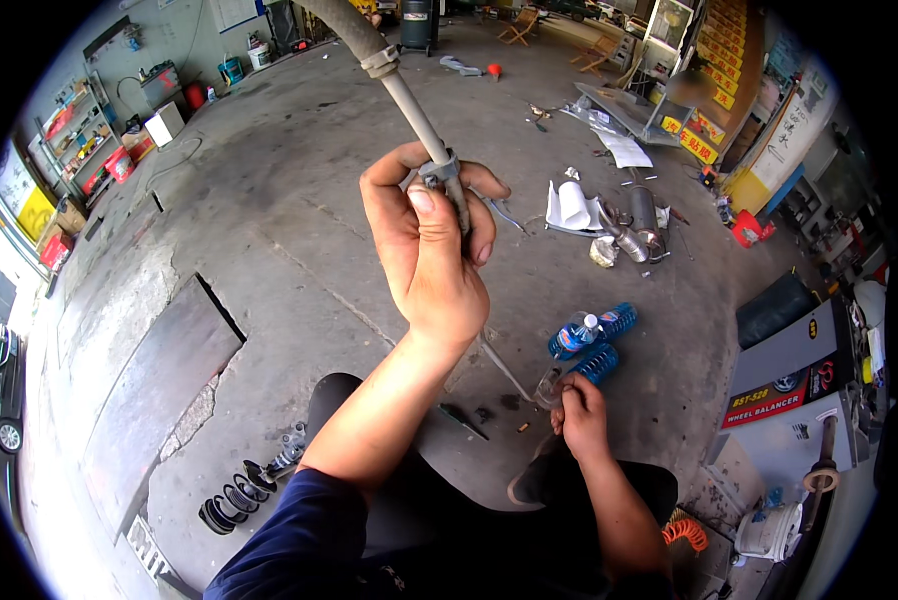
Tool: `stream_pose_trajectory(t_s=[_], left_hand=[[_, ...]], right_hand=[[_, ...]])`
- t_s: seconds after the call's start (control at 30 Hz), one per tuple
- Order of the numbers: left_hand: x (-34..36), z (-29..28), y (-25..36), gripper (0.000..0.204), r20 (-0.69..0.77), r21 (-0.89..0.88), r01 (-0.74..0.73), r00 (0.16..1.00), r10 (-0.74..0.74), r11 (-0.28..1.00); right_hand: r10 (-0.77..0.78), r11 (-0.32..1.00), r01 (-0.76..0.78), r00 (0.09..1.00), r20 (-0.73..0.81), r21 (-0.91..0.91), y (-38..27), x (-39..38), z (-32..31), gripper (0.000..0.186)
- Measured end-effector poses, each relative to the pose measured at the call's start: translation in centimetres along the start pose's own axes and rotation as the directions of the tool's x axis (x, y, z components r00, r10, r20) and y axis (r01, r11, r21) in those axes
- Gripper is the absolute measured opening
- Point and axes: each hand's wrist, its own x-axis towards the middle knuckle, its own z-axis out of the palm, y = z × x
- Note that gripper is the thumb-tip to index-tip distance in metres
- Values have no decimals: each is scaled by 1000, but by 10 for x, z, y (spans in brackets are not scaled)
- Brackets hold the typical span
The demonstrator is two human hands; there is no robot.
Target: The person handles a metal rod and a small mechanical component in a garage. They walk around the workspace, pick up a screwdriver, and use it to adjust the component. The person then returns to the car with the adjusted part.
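My left hand (431, 245) is raised in the middle of the view, its thumb and fingers closed round a grey hose (412, 108). Metal clamps sit on the hose, one of them right at my fingertips. Below my left wrist a thin grey tube (504, 368) slants down toward my right hand (581, 418); whether it belongs to the same hose is hidden. Low over the floor, my right hand is closed on what looks like a small clear container (548, 386), at the tube's lower end. Beyond it are several bottles of blue liquid (597, 362).
A coil-spring strut (237, 503) lies at lower left, near a metal floor plate (159, 400). A screwdriver-like tool (463, 421) lies between my legs. Farther right are exhaust parts (641, 225) and white paper (572, 207). A wheel balancer (784, 370) stands on the right.
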Motion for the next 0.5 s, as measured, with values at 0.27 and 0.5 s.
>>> stream_pose_trajectory(t_s=[0.27, 0.5], left_hand=[[1, -3, 2, 42, 7, -60, 76, 997, -76, 995], [1, 1, 10, 46, -36, -17, 101, 994, -102, 995]], right_hand=[[36, 997, -34, 999, 24, -74, 4, -1, 2, 18], [27, 996, -23, 999, 46, -88, 4, -1, 3, 18]])
